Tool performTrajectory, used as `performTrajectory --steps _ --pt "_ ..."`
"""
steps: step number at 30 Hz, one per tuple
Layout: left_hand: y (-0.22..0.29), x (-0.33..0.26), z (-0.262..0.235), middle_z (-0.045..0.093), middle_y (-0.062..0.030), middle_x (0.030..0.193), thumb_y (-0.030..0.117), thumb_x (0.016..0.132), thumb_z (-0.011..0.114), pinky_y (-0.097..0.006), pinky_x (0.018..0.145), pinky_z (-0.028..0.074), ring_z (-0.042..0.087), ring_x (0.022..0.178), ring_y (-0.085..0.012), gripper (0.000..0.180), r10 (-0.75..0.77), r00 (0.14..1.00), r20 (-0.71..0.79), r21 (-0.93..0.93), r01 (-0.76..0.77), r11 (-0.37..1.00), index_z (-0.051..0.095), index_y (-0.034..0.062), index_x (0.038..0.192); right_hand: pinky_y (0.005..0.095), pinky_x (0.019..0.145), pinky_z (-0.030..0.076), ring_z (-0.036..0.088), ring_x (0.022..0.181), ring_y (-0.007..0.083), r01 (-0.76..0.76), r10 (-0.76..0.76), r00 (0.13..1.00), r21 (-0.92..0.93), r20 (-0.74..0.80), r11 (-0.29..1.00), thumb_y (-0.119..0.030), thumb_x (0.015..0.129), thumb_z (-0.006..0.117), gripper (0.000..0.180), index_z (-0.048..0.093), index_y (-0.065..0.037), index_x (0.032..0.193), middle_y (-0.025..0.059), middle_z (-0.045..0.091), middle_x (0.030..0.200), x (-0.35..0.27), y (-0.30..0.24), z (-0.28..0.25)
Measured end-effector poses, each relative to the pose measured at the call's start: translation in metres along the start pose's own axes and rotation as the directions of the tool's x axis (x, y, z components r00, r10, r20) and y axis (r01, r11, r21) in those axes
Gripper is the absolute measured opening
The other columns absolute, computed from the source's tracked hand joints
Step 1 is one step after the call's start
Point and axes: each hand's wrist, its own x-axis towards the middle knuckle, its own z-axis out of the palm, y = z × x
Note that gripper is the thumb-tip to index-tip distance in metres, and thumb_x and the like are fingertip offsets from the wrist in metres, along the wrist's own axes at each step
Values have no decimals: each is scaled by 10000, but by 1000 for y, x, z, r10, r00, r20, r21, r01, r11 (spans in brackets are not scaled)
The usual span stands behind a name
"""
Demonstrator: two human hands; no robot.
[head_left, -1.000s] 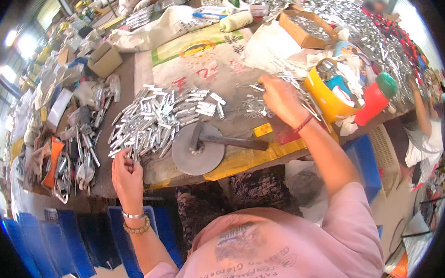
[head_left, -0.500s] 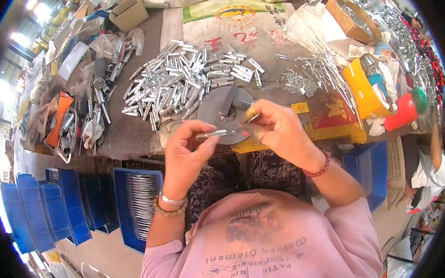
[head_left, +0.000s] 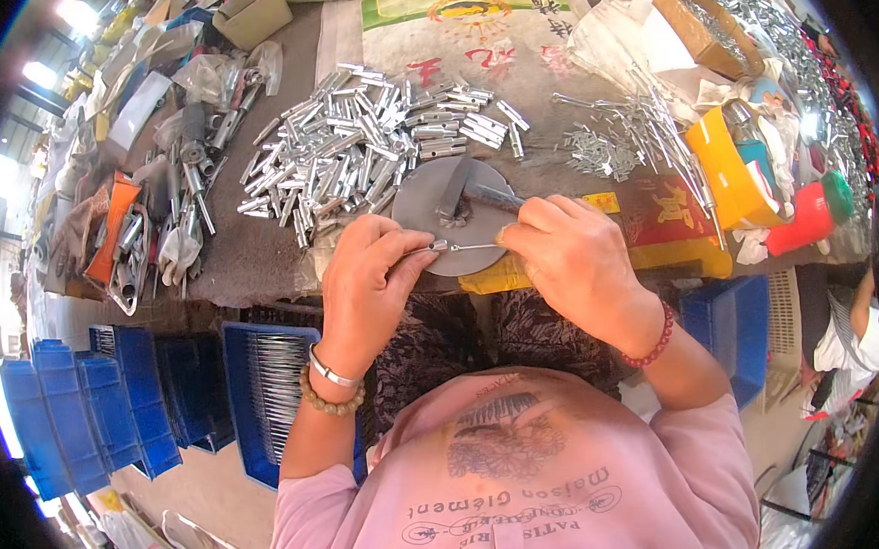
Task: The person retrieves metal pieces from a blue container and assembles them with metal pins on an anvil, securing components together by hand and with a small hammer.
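Observation:
My left hand (head_left: 373,272) pinches a short silver metal tube (head_left: 439,245) between thumb and fingertips, most of it hidden by them. Facing it, my right hand (head_left: 581,268) pinches a thin metal rod (head_left: 476,246), whose free end meets or nearly meets the tube's end. Under both lies a round grey metal disc (head_left: 415,205). A hammer (head_left: 453,190) rests on the disc, its handle running toward my right knuckles. Beyond the disc spreads a heap of similar silver tubes (head_left: 355,146). Small metal pieces (head_left: 601,153) and long thin rods (head_left: 669,137) lie to the right.
Tools and plastic bags crowd the left, with an orange-handled tool (head_left: 114,225). A yellow container (head_left: 724,169) and a red jar with green lid (head_left: 800,221) stand right. An open cardboard box (head_left: 708,32) sits behind. Below the table edge, a blue bin (head_left: 234,401) holds metal rods.
My right hand has turned palm-down and shifted slightly right; the thin rod now shows plainly between the hands. My left hand has moved up slightly, bringing the tube toward the rod.

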Motion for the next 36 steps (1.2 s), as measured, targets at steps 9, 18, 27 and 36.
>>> performTrajectory --steps 9,18,27,36 --pt "4 0 -2 681 -86 958 62 875 870 -390 772 535 681 909 -293 192 -104 993 55 -77 108 991 811 60 1058 434 823 543 662 914 293 46 -45 998 12 -43 999 -40 845 722 88 684 -91 906 71 607 937 1 4 4" --pt "3 -2 0 669 -73 948 33 858 876 -361 752 527 663 862 -260 192 -112 992 55 -111 117 987 817 48 1040 420 813 526 664 894 279 87 -85 995 43 -44 995 -54 864 706 62 700 -97 909 60 607 906 3 12 8" --pt "-2 -5 3 641 -47 972 -36 847 859 -297 781 491 632 889 -179 204 -106 992 68 -200 118 973 837 29 1039 423 838 535 664 902 281 96 -93 994 64 -51 993 -83 861 699 56 726 -114 899 64 615 917 7 14 19" --pt "3 -6 4 654 -82 938 -13 854 878 -345 733 521 657 835 -241 186 -99 995 16 -161 100 982 815 45 1019 458 850 595 723 969 355 -288 272 945 -72 -181 955 -76 881 753 159 782 -104 1035 116 687 994 11 90 -13"
